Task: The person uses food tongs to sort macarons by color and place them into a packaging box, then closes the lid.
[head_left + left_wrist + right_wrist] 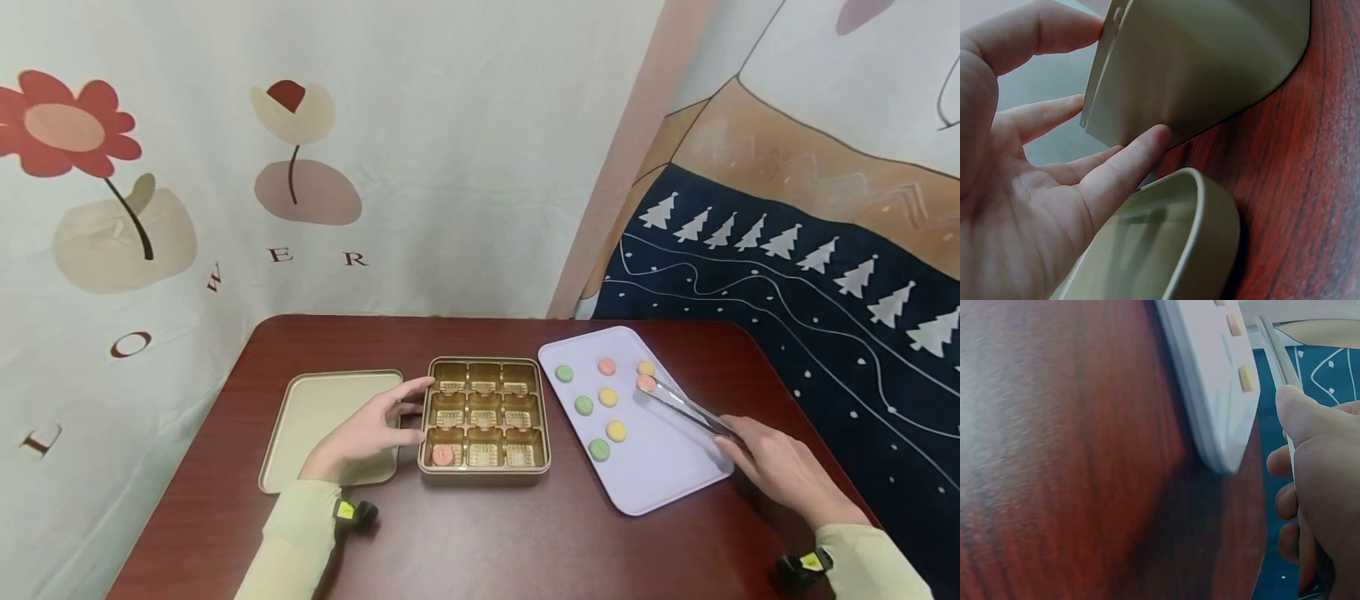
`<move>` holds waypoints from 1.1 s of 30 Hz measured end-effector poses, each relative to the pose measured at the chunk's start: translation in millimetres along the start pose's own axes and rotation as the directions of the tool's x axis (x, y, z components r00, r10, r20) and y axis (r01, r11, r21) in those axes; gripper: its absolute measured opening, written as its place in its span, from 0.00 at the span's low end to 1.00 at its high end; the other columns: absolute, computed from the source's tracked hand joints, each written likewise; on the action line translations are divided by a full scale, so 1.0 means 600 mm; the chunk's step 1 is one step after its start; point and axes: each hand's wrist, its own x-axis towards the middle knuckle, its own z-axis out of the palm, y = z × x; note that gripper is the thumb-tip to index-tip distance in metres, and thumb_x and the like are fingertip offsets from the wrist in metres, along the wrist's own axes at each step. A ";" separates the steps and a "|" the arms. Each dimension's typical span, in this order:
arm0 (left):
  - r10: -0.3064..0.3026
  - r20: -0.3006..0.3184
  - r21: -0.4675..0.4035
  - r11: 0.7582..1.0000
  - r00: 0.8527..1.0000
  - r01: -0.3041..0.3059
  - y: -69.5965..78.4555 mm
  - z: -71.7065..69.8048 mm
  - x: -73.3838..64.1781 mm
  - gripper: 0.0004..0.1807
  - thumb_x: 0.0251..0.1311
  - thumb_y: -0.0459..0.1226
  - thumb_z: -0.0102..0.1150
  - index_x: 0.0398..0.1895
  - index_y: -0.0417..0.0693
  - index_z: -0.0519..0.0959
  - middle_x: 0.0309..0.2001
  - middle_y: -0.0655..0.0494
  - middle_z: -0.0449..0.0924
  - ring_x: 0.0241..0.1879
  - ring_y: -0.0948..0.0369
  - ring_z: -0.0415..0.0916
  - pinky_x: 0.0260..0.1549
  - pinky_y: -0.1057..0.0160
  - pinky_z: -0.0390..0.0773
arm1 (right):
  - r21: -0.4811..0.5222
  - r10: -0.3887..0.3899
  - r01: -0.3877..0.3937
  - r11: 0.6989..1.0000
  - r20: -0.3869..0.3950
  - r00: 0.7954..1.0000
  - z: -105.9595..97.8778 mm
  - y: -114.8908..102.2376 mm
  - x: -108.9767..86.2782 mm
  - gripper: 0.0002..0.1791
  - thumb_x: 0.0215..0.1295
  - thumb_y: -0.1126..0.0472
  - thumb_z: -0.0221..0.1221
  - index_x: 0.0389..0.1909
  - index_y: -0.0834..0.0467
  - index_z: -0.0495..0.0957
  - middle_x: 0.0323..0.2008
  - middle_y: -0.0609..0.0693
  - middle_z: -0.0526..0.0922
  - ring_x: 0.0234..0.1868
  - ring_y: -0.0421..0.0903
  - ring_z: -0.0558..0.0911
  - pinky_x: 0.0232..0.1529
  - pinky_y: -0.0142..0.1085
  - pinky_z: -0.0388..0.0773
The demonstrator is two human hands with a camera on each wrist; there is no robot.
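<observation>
My left hand (367,429) rests its outstretched fingertips and thumb along the left side of a gold box (483,470) with a grid of compartments. In the left wrist view, the fingertips touch the wall of the box (1210,62). One pink button-like disc (443,455) lies in its front-left compartment. My right hand (776,462) grips metal tongs (697,409), whose tips are on either side of another pink disc (645,383) over the lilac tray (667,475). The right wrist view shows the thumb lying along the tongs (1279,359).
Several green, yellow and pink discs lie on the tray, among them a green disc (598,450) and a yellow disc (616,431). A gold lid (330,392) sits left of the box, partly under the left hand. Printed curtains (465,167) hang behind the table.
</observation>
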 end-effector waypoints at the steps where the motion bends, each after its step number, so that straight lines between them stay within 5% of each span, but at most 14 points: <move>1: 0.001 0.000 0.004 1.000 1.000 -0.001 0.000 0.000 0.000 0.48 0.61 0.30 0.71 0.82 0.38 0.57 0.79 0.37 0.60 0.68 0.33 0.69 0.68 0.34 0.70 | -0.001 -0.002 0.002 1.000 -0.005 1.000 -0.002 -0.001 0.001 0.22 0.65 0.57 0.71 0.58 0.61 0.81 0.50 0.60 0.88 0.46 0.59 0.87 0.45 0.62 0.84; 18: 0.005 0.003 0.012 1.000 1.000 -0.005 0.002 -0.001 -0.001 0.48 0.60 0.30 0.71 0.82 0.37 0.56 0.78 0.36 0.61 0.67 0.33 0.70 0.67 0.36 0.72 | -0.013 -0.024 0.024 1.000 -0.026 0.999 -0.026 -0.032 0.040 0.22 0.65 0.59 0.71 0.58 0.59 0.80 0.47 0.57 0.88 0.40 0.52 0.85 0.44 0.60 0.86; 33: 0.007 0.000 0.003 1.000 1.000 -0.007 -0.002 -0.001 0.000 0.48 0.59 0.30 0.71 0.82 0.39 0.57 0.79 0.38 0.61 0.68 0.34 0.70 0.66 0.36 0.73 | 0.035 -0.136 0.135 0.990 0.040 0.990 -0.011 -0.139 0.120 0.24 0.65 0.54 0.72 0.59 0.56 0.82 0.42 0.49 0.88 0.35 0.41 0.80 0.39 0.45 0.87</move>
